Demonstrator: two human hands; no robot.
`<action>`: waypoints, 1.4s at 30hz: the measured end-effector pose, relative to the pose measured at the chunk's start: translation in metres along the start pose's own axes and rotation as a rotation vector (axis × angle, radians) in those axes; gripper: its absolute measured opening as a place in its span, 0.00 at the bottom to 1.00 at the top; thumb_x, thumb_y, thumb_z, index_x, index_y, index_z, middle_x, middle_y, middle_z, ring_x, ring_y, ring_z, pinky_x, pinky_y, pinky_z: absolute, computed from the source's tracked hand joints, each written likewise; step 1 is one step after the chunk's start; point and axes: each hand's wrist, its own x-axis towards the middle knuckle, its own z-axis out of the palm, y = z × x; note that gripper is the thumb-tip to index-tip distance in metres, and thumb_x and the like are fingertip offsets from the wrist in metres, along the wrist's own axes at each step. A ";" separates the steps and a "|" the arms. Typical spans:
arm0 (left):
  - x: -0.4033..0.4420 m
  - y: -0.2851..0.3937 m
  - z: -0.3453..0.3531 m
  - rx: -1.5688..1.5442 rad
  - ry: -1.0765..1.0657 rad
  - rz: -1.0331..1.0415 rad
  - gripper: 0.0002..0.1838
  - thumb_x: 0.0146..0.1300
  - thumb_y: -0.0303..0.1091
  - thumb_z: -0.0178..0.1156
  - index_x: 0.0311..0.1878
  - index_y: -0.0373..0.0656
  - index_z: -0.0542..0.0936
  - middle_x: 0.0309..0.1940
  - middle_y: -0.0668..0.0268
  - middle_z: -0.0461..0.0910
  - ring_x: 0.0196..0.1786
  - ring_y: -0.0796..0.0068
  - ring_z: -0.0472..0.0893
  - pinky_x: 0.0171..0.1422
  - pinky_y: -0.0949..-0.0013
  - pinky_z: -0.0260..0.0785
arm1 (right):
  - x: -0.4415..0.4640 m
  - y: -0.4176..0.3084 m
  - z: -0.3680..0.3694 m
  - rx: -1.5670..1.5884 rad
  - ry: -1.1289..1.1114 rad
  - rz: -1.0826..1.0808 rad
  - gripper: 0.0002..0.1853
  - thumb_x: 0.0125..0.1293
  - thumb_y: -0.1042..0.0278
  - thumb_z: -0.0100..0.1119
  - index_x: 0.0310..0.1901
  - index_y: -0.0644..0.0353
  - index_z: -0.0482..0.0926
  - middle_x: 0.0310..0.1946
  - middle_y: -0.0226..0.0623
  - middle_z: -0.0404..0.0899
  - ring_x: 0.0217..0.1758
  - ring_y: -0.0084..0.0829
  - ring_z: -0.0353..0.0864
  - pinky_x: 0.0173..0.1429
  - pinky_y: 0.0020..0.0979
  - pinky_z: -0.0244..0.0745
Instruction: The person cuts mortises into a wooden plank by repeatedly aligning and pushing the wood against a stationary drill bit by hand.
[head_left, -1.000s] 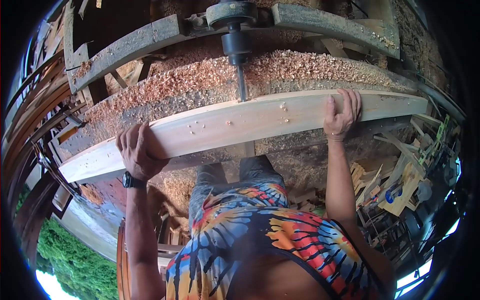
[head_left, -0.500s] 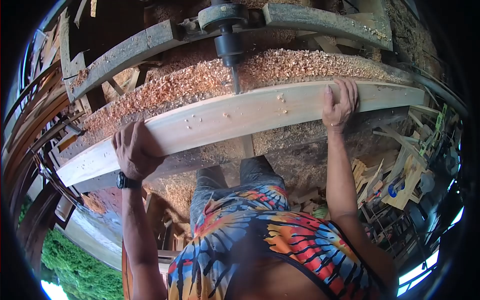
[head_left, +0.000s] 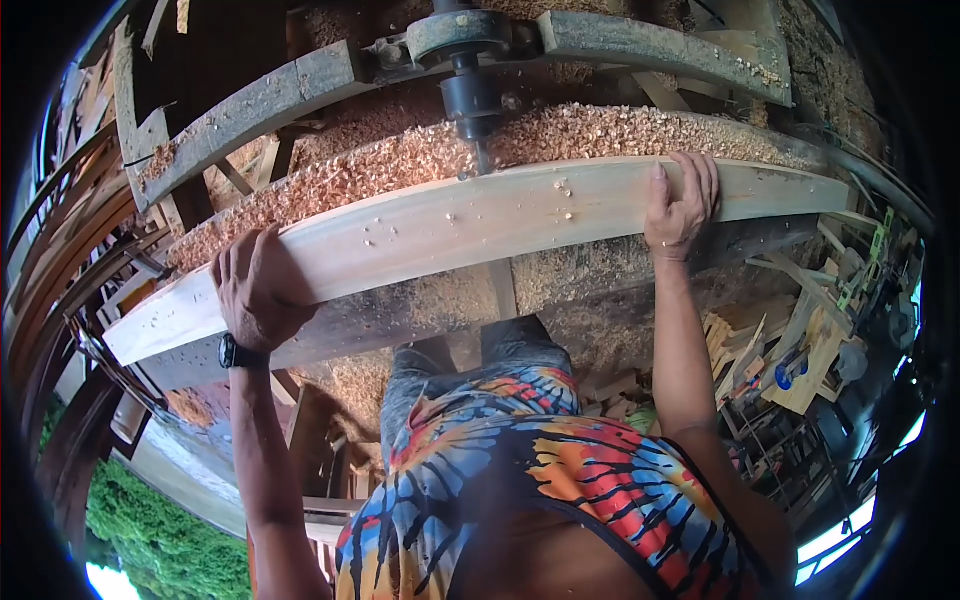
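While the board [head_left: 480, 222] meets the bit [head_left: 482, 157], your left hand [head_left: 262, 292] and right hand [head_left: 682, 208] hold it, fingers half bent, either side of the bit.

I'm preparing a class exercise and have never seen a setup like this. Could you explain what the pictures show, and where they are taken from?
There is no robot here, just a person using bare hands. The camera is worn on the person's head, looking forward and down, so the patterned shirt fills the bottom of the view; the curved look suggests a wide lens.

The left hand, with a watch at its wrist, and the right hand hold a long pale board across a work table. A few small wood chips lie on the board.

Beyond it is a machine with a narrow metal bit at the board's far edge. Wood shavings are heaped behind the board.
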 end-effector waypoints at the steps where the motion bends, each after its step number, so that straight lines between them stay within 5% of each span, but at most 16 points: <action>1: -0.002 0.002 0.001 -0.003 0.018 -0.002 0.62 0.26 0.40 0.91 0.76 0.45 0.78 0.68 0.54 0.81 0.69 0.44 0.79 0.79 0.40 0.66 | 0.000 -0.002 -0.001 -0.004 -0.004 -0.002 0.23 0.74 0.46 0.69 0.56 0.58 0.88 0.62 0.44 0.85 0.76 0.57 0.75 0.82 0.57 0.64; 5: -0.023 0.010 0.006 -0.012 0.022 -0.020 0.63 0.26 0.39 0.91 0.76 0.45 0.77 0.68 0.52 0.81 0.68 0.43 0.79 0.77 0.39 0.66 | -0.011 0.002 -0.004 -0.001 -0.011 -0.009 0.24 0.75 0.46 0.68 0.57 0.59 0.87 0.62 0.43 0.85 0.76 0.58 0.75 0.82 0.58 0.63; 6: -0.032 0.014 0.006 -0.026 0.022 -0.017 0.53 0.36 0.39 0.84 0.74 0.47 0.79 0.66 0.54 0.82 0.66 0.46 0.80 0.77 0.42 0.65 | -0.019 0.001 -0.008 -0.007 -0.016 -0.007 0.24 0.75 0.46 0.67 0.57 0.58 0.87 0.62 0.43 0.85 0.77 0.58 0.75 0.82 0.58 0.62; 10: -0.069 0.035 0.015 0.002 0.024 -0.035 0.52 0.38 0.39 0.82 0.75 0.49 0.78 0.64 0.56 0.83 0.67 0.51 0.81 0.77 0.41 0.64 | -0.045 0.002 -0.023 -0.002 -0.042 -0.009 0.24 0.75 0.45 0.66 0.58 0.58 0.88 0.62 0.42 0.85 0.77 0.58 0.75 0.82 0.59 0.61; 17: -0.070 0.035 0.011 -0.017 -0.007 -0.048 0.52 0.38 0.38 0.82 0.75 0.48 0.79 0.64 0.56 0.83 0.67 0.52 0.81 0.76 0.42 0.64 | -0.046 0.000 -0.024 -0.019 -0.056 -0.010 0.24 0.75 0.45 0.66 0.58 0.58 0.88 0.62 0.42 0.85 0.78 0.58 0.75 0.82 0.59 0.61; 20: -0.059 0.028 0.011 -0.014 0.009 -0.037 0.52 0.37 0.37 0.82 0.75 0.48 0.79 0.65 0.56 0.83 0.68 0.51 0.81 0.77 0.42 0.64 | -0.035 -0.010 -0.025 -0.048 -0.064 -0.030 0.21 0.74 0.55 0.66 0.58 0.62 0.87 0.62 0.46 0.85 0.76 0.60 0.75 0.84 0.58 0.63; 32: -0.002 0.005 -0.001 -0.002 0.007 -0.022 0.59 0.29 0.34 0.85 0.76 0.47 0.78 0.67 0.54 0.81 0.68 0.43 0.78 0.80 0.40 0.65 | 0.001 -0.013 -0.008 -0.050 -0.021 -0.028 0.17 0.75 0.61 0.66 0.57 0.64 0.86 0.60 0.48 0.86 0.72 0.58 0.78 0.83 0.56 0.66; 36: -0.030 0.013 0.005 -0.040 0.020 -0.017 0.54 0.35 0.37 0.83 0.75 0.48 0.79 0.64 0.54 0.83 0.67 0.46 0.81 0.77 0.41 0.65 | -0.022 0.001 -0.010 -0.012 -0.037 0.021 0.24 0.75 0.45 0.66 0.58 0.57 0.88 0.63 0.43 0.85 0.79 0.56 0.74 0.83 0.58 0.61; 42: -0.087 0.039 0.016 -0.015 0.003 -0.051 0.48 0.43 0.38 0.79 0.74 0.48 0.78 0.64 0.57 0.83 0.67 0.52 0.82 0.76 0.42 0.63 | -0.056 -0.005 -0.029 -0.015 -0.086 -0.001 0.24 0.75 0.45 0.64 0.58 0.58 0.87 0.62 0.42 0.85 0.79 0.59 0.74 0.83 0.59 0.61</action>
